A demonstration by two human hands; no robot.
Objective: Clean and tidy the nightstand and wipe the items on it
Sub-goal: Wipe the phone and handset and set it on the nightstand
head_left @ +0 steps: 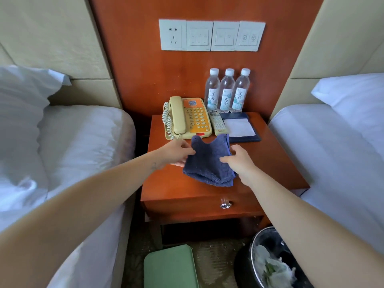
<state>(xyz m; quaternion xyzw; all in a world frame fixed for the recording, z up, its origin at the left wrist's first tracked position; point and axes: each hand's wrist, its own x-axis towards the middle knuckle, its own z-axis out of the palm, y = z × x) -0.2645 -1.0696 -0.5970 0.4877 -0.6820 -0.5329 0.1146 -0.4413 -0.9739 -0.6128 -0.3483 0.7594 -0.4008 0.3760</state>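
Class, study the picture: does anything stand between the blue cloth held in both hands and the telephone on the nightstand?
Nothing visible does. The cloth, held by the left hand and right hand, hangs just in front of the telephone, its far edge close to the telephone's front.

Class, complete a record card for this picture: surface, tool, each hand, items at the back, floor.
surface: nightstand
tool: blue cloth
left hand: grips cloth's left edge
right hand: grips cloth's right edge
back items: phone, remote, notepad, three bottles
floor: bin with rubbish
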